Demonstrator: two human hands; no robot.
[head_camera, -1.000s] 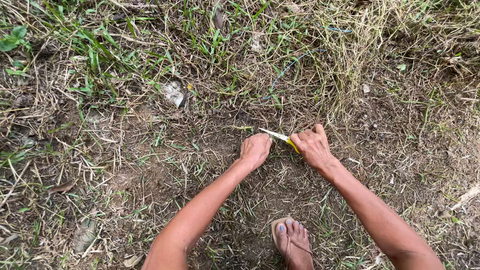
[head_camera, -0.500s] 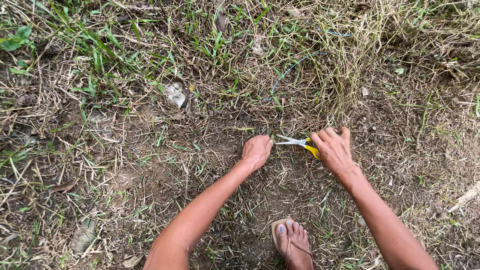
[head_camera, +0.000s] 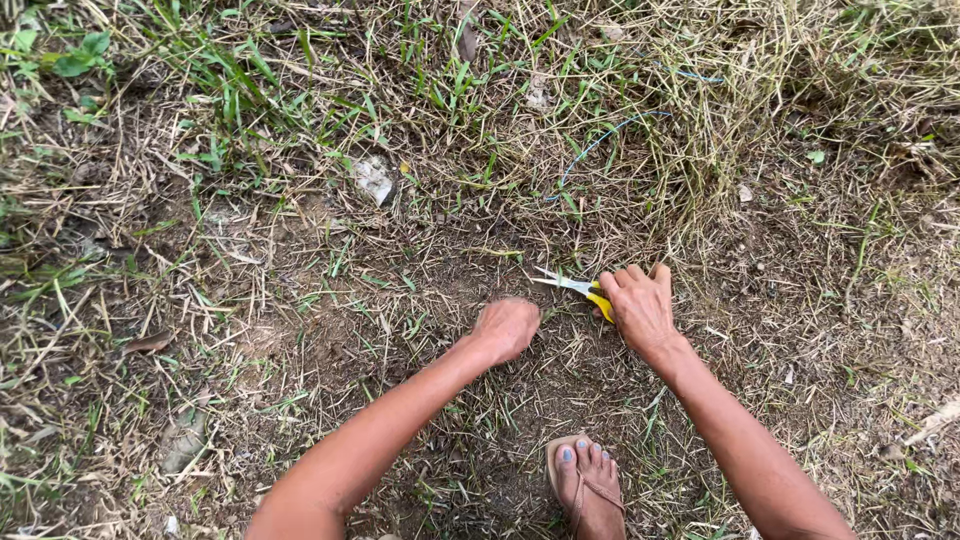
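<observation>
Closest to the viewer, a bare foot in a thong sandal (head_camera: 588, 487) stands on thin, dry grass. Just beyond it, two bare forearms reach forward over the ground. The left hand (head_camera: 507, 328) is curled into a loose fist, knuckles up, pressed down into the short grass; what it clutches cannot be seen. Just to its right, the right hand (head_camera: 640, 305) is closed around the yellow plastic handles of a pair of scissors (head_camera: 575, 289). The slim metal blades are parted slightly and lie almost flat, their long axis pointing left and a little away, tips just above the left hand. Farther off lie a pale stone (head_camera: 375, 178), a thin blue wire (head_camera: 600, 142) curving through straw-coloured stalks, and greener grass blades.
</observation>
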